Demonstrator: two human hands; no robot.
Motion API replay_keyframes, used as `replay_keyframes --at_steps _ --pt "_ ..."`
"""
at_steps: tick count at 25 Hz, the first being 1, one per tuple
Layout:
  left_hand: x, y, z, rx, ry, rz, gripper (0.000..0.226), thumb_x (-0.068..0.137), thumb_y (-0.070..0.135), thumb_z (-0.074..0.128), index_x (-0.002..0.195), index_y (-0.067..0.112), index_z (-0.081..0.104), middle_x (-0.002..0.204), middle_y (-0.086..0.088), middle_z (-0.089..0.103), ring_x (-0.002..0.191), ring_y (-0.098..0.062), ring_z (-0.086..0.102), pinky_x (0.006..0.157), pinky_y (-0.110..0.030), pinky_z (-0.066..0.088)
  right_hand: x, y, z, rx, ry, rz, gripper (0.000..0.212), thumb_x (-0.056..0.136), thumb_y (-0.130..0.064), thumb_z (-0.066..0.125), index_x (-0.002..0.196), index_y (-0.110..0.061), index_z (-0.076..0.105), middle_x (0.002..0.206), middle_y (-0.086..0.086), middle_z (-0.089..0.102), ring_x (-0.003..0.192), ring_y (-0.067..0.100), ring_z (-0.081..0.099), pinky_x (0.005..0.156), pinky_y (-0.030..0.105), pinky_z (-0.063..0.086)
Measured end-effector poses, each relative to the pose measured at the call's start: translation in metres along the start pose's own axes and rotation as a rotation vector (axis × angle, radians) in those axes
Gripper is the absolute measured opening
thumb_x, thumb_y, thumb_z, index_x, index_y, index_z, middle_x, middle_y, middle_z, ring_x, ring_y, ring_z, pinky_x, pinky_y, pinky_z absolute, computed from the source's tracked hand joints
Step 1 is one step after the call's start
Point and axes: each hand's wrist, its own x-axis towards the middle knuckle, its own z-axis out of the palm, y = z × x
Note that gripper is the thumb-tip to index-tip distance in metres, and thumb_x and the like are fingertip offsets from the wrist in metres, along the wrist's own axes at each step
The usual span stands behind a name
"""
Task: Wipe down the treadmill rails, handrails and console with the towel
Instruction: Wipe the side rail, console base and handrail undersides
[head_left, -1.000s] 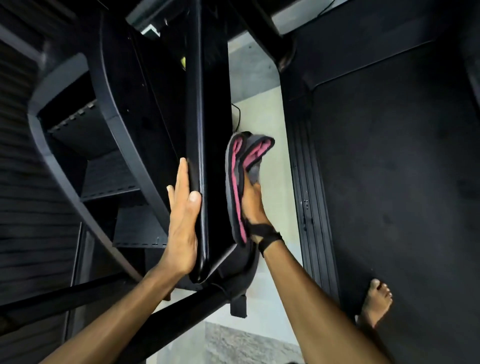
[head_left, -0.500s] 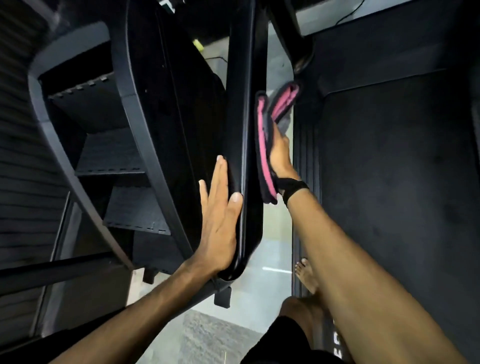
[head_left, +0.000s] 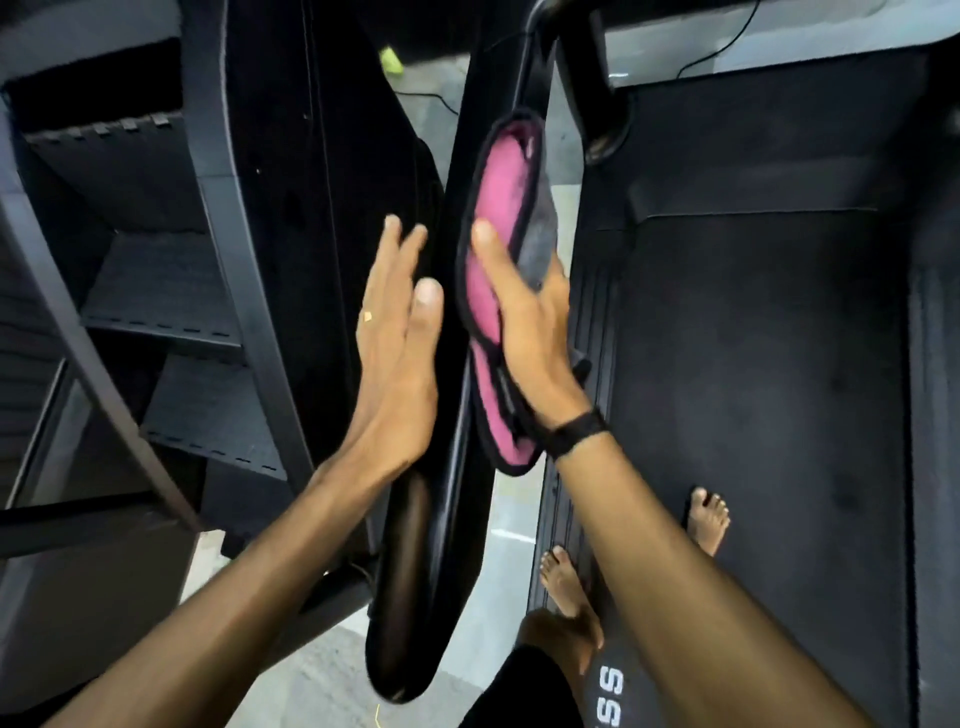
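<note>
A pale concrete floor (head_left: 306, 680) shows in the gaps under a black treadmill. The left hand (head_left: 400, 353) lies flat, fingers straight and together, against the left face of the glossy black console panel (head_left: 447, 467), which stands edge-on. The right hand (head_left: 524, 322) presses a folded pink and grey towel with dark trim (head_left: 498, 218) onto the panel's right face, thumb laid over the pink side, fingers curled behind it. Right of the towel are the ribbed side rail (head_left: 592, 338) and the wide black belt (head_left: 769, 374), with two bare feet (head_left: 709, 519) near.
</note>
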Motion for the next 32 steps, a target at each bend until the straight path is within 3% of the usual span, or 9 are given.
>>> replay_keyframes --at_steps 5,7,10,15,18,22,25,29,32 --pt "0.031 0.017 0.023 0.267 -0.099 -0.041 0.068 0.100 0.051 0.032 0.159 0.031 0.006 0.165 0.019 -0.001 0.150 0.004 -0.008 0.123 -0.044 -0.013 0.033 0.057 -0.017 0.261 -0.031 0.261 0.068 0.090 -0.056 0.057 0.137 -0.007 0.057 0.132 0.014 0.064 0.121 0.017 0.059 0.108 0.036 0.046" --pt "0.029 0.021 0.023 0.302 -0.089 -0.031 0.069 0.098 0.053 0.030 0.159 0.030 0.007 0.164 0.023 0.003 0.149 0.004 -0.008 0.122 -0.044 -0.016 -0.009 0.061 -0.013 0.275 0.008 0.347 0.076 0.086 -0.072 0.056 0.137 -0.017 0.057 0.133 0.013 0.064 0.126 0.024 0.058 0.110 0.051 0.042" --pt "0.032 0.023 0.022 0.318 -0.097 -0.056 0.060 0.102 0.045 0.023 0.159 0.029 0.010 0.164 0.024 0.005 0.151 0.001 -0.007 0.121 -0.047 -0.016 -0.038 0.016 -0.004 0.157 0.098 0.233 0.085 0.084 -0.080 0.046 0.150 -0.026 0.041 0.144 0.000 0.055 0.137 0.015 0.049 0.114 0.045 0.038" --pt "0.030 0.020 0.021 0.406 -0.037 0.009 0.054 0.105 0.046 0.016 0.158 0.032 0.018 0.164 0.017 0.017 0.154 -0.011 0.007 0.121 -0.048 -0.003 0.064 -0.043 0.007 -0.219 0.007 0.130 0.095 0.077 -0.081 0.043 0.156 -0.035 0.019 0.160 0.010 0.027 0.147 0.025 0.028 0.119 0.045 0.025" --pt "0.038 0.031 0.027 0.413 0.003 -0.054 0.055 0.102 0.043 0.019 0.155 0.029 0.022 0.160 0.028 0.016 0.151 -0.002 0.011 0.121 -0.047 0.002 0.117 -0.026 -0.005 -0.085 -0.019 0.208 0.085 0.089 -0.074 0.042 0.156 -0.023 0.029 0.155 0.015 0.037 0.142 0.027 0.036 0.116 0.035 0.027" --pt "0.034 0.036 0.026 0.444 0.012 -0.042 0.055 0.100 0.044 0.023 0.154 0.031 0.028 0.159 0.029 0.022 0.150 0.000 0.016 0.118 -0.051 0.010 0.121 0.019 -0.014 0.179 -0.089 0.476 0.064 0.098 -0.061 0.043 0.144 -0.017 0.052 0.138 0.018 0.058 0.132 0.030 0.053 0.110 0.040 0.040" --pt "0.053 0.044 0.017 0.422 0.044 -0.011 0.054 0.088 0.041 0.039 0.140 0.035 0.049 0.155 0.020 0.037 0.146 -0.004 0.027 0.116 -0.038 0.014 0.048 -0.012 -0.013 0.061 0.007 0.350 0.098 0.079 -0.091 0.027 0.147 -0.023 0.047 0.145 0.005 0.055 0.136 0.017 0.049 0.112 0.039 0.039" --pt "0.131 0.054 0.028 0.168 0.127 -0.094 0.048 0.088 0.050 0.043 0.135 0.041 0.043 0.151 0.005 0.043 0.138 -0.012 0.041 0.117 -0.043 0.031 0.076 -0.054 0.001 -0.090 -0.055 0.130 0.118 0.069 -0.098 0.020 0.160 -0.024 0.009 0.167 -0.002 0.011 0.153 0.010 0.009 0.125 0.034 0.009" --pt "0.170 0.057 0.041 0.254 0.065 0.012 0.057 0.097 0.052 0.034 0.151 0.037 0.024 0.162 0.009 0.025 0.148 -0.004 0.022 0.122 -0.050 0.015 0.171 -0.048 0.001 -0.097 0.016 0.011 0.104 0.074 -0.090 0.025 0.156 -0.026 0.028 0.162 0.003 0.028 0.150 0.016 0.022 0.121 0.024 0.013"
